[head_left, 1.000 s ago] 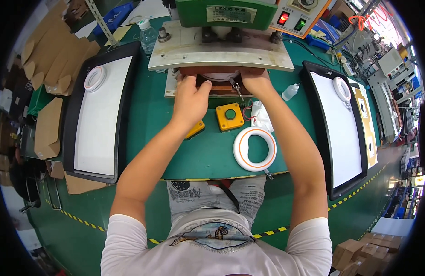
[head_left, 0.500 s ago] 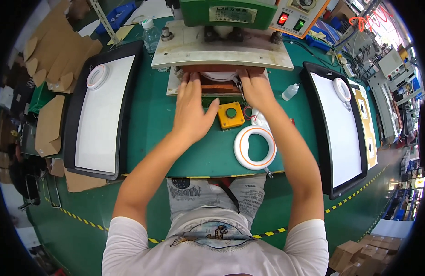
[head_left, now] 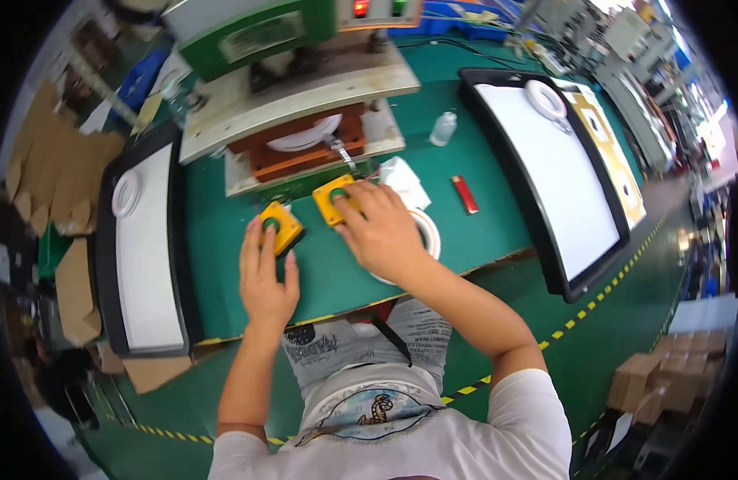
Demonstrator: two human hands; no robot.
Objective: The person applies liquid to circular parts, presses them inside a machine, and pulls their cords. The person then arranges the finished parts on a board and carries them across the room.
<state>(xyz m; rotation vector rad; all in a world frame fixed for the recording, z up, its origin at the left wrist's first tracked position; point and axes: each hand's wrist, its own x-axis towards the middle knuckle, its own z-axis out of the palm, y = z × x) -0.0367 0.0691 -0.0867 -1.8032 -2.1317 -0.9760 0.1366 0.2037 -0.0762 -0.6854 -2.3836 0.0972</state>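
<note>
Both of my hands rest at two yellow push-button boxes in front of a press. The fingertips of my left hand [head_left: 267,282] lie on the green button of the left box [head_left: 286,232]; its fingers are stretched out and the thumb is apart. My right hand [head_left: 382,230] reaches over the right box [head_left: 327,203], with extended fingers at its button. Neither hand grips anything. Inside the press [head_left: 301,104], a white ring [head_left: 307,136] sits in a reddish-brown fixture [head_left: 277,166], its metal clasp hanging over the front. Another white ring [head_left: 432,237] is partly hidden beneath my right hand.
Black-rimmed trays at left [head_left: 185,304] and right [head_left: 529,228] each carry a white ring. On the green table are a small translucent bottle [head_left: 443,128], a red strip-shaped object [head_left: 465,194] and a white packet [head_left: 406,186]. Cardboard pieces [head_left: 53,172] stand at far left.
Both hands have withdrawn from the press fixture toward me and now touch the yellow button boxes. The left box and red object have become visible. The view has turned and shifted.
</note>
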